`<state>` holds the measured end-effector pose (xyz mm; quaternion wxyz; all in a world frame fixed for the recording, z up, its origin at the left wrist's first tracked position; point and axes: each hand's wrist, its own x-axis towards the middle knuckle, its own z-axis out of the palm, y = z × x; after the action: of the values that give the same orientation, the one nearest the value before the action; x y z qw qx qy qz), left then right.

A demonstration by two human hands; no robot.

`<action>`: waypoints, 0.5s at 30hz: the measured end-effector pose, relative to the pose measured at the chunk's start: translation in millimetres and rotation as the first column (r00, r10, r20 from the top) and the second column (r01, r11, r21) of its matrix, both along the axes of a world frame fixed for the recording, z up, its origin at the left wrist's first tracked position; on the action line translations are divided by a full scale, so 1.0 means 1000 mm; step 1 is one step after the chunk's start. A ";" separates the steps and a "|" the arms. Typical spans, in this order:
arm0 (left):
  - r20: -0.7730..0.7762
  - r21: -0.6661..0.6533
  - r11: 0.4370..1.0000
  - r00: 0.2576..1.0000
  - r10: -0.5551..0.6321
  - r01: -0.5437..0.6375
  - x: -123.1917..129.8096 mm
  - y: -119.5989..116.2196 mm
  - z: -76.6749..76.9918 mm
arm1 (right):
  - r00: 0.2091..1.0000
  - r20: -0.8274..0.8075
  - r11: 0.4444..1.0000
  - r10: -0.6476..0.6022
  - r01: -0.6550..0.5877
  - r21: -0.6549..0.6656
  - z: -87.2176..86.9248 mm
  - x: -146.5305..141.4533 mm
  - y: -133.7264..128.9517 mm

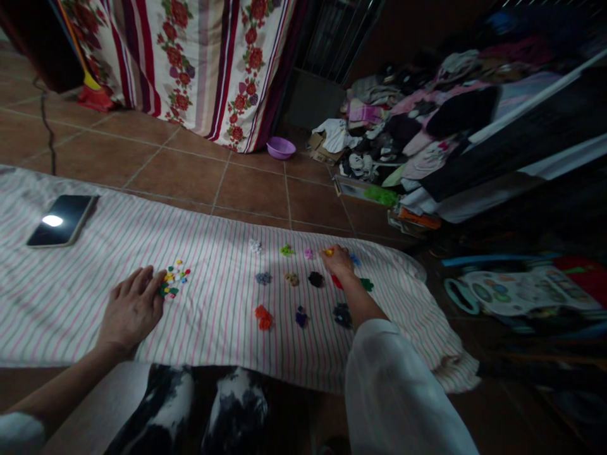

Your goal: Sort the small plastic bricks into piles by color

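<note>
My left hand (135,303) rests palm down on the striped cloth (208,297), fingers stretched out, its fingertips beside a mixed heap of small coloured pieces (174,277). At the right, my right hand (338,260) reaches down with fingertips pinched at small yellow pieces (328,252); how many are between the fingers is hidden. Around it lie little single-colour heaps: pink pieces (308,253), lime pieces (286,250), black pieces (315,279), blue pieces (355,260) and green pieces (367,285). Red pieces (336,282) are partly covered by my right wrist.
More heaps sit nearer the left and front: white (255,246), grey (263,278), tan (291,279), orange (263,317), purple (301,316) and dark grey (342,315). A phone (61,220) lies far left. Beyond are a purple basin (281,148) and piled clothes (403,120).
</note>
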<state>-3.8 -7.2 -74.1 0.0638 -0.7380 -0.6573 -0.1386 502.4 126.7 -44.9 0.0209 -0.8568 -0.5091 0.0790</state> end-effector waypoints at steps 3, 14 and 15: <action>0.003 -0.008 1.000 1.000 0.011 -0.011 0.000 0.000 -0.001 | 1.000 0.002 1.000 0.021 -0.021 -0.002 0.000 0.002 0.000; 0.116 -0.073 0.997 0.992 0.041 -0.033 0.003 -0.001 0.008 | 0.998 -0.004 0.997 0.070 -0.069 0.026 0.003 0.007 0.000; 0.113 -0.070 0.997 0.993 0.043 -0.035 0.003 -0.001 0.008 | 0.998 -0.014 0.997 0.064 -0.064 0.036 0.003 0.008 0.000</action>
<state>-0.4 -8.4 -65.9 0.0036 -0.7175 -0.6786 -0.1570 510.1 126.9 -41.8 0.0376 -0.8389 -0.5375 0.0768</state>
